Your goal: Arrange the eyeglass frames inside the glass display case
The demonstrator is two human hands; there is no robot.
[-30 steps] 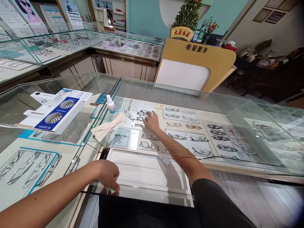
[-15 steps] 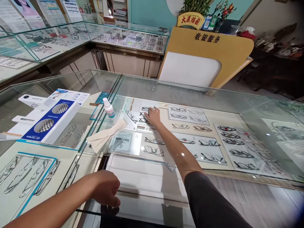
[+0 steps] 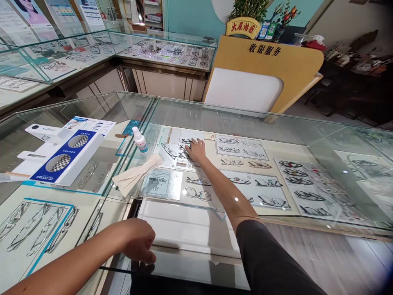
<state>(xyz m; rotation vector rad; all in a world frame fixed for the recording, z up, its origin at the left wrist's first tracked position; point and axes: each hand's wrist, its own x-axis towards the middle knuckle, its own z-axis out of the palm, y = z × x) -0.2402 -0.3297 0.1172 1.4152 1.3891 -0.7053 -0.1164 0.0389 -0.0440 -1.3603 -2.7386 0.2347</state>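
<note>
Surroundings: we see a spray bottle (image 3: 139,140) and folded cloth (image 3: 136,175) on the glass tabletop (image 3: 245,123), at 9 o'clock of our right hand (image 3: 196,150).
Case contents: black glasses (image 3: 186,148) under right fingers, spread flat.
Left hand (image 3: 138,239): loosely curled, resting on glass edge.

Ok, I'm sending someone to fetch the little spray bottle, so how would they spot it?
Go to the glass display counter facing the yellow cashier desk. On its top, near the seam between two cases, stands the spray bottle: white, blue label, upright, beside a folded beige cloth.
</note>
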